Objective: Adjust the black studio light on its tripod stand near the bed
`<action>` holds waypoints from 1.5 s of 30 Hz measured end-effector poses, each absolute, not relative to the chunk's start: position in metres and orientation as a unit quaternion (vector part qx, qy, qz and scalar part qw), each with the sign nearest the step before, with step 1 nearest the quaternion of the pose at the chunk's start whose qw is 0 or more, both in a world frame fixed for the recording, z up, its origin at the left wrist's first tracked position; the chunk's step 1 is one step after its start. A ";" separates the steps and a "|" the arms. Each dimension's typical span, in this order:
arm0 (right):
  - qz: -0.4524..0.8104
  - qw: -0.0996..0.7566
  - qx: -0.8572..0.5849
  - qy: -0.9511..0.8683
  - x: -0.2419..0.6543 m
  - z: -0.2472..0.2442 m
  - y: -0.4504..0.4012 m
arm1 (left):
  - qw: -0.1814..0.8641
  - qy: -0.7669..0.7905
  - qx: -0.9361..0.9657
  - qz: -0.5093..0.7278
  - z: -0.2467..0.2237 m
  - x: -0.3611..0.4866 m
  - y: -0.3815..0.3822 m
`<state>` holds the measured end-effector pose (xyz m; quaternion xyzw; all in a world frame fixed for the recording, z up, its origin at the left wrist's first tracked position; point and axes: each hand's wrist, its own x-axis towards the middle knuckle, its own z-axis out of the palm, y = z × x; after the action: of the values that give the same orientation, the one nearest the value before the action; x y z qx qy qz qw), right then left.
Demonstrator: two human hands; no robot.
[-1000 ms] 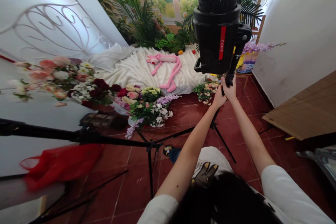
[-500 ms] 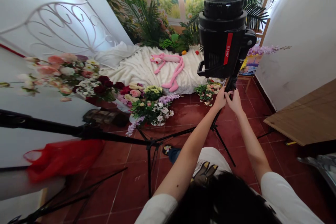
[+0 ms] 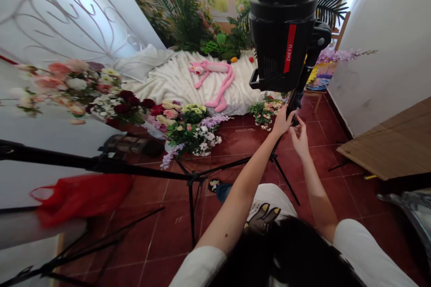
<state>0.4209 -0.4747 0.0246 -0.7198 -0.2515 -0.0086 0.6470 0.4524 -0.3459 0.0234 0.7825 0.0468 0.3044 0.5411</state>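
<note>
A black studio light [image 3: 274, 49] with a red label stands upright on top of a light stand [image 3: 305, 76], in front of me. My left hand [image 3: 282, 122] is closed around the stand's pole just below the light. Close beside it, my right hand [image 3: 299, 138] has its thumb and fingers curled at a small black knob [image 3: 295, 121] on the stand. The fingers partly hide the knob, so its contact with the fingertips shows only in part. The stand's thin legs [image 3: 286, 179] spread over the floor.
A second black stand [image 3: 191, 206] has a long arm crossing the left side. Artificial flowers [image 3: 195, 134] border a white fur blanket [image 3: 161, 80] bearing a pink plush toy [image 3: 220, 85]. A red bag [image 3: 84, 193] hangs left. A wooden board [image 3: 393, 143] is at right.
The light appears higher and larger in view, while the background has shifted slightly up and left. My right hand has moved slightly down from the pole, its fingers a little more apart.
</note>
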 end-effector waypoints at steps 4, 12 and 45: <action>0.008 0.701 -0.686 -0.196 0.424 0.023 -0.467 | 0.549 0.047 0.778 0.302 0.023 0.453 -0.346; 0.166 0.771 -0.613 -0.052 0.429 0.022 -0.469 | 0.561 0.036 0.761 0.324 0.020 0.456 -0.345; 0.398 0.865 -0.304 0.019 0.441 0.068 -0.466 | 0.557 0.039 0.767 0.318 0.025 0.451 -0.343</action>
<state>0.4414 -0.4657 0.0679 -0.3043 0.0191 0.3981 0.8652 0.4512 -0.3427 0.0248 0.7665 0.0386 0.3177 0.5568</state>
